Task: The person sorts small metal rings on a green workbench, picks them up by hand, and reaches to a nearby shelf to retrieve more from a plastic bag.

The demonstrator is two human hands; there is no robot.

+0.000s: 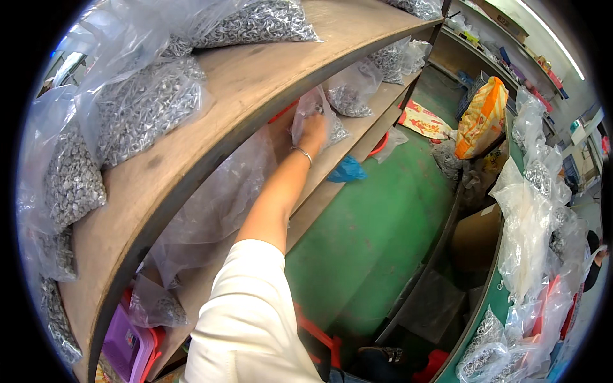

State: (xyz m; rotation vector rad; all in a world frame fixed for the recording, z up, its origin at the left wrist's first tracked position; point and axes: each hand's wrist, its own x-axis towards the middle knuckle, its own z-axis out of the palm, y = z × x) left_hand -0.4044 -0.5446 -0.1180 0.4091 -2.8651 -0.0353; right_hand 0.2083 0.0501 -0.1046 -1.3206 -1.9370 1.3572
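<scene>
My left arm, in a white sleeve, stretches from the lower edge to the lower shelf. A bracelet circles its wrist. My left hand [313, 127] is at a clear plastic bag [309, 102] of small silvery metal parts, its fingers curled against the plastic and partly hidden by it. It appears closed on the bag. Just beyond stands another clear bag of metal parts [350, 96], apart from my hand. A large, loose plastic sheet or bag [220, 198] lies nearer on the same shelf. My right hand is out of view.
Bags of metal parts [150, 102] cover much of the upper wooden shelf [249, 80]. Purple tray [124, 345] lower left; blue bag [347, 170] by the lower boards. Across the green floor [364, 236] are an orange-yellow sack [483, 118], a cardboard box [477, 236] and more bags [527, 223].
</scene>
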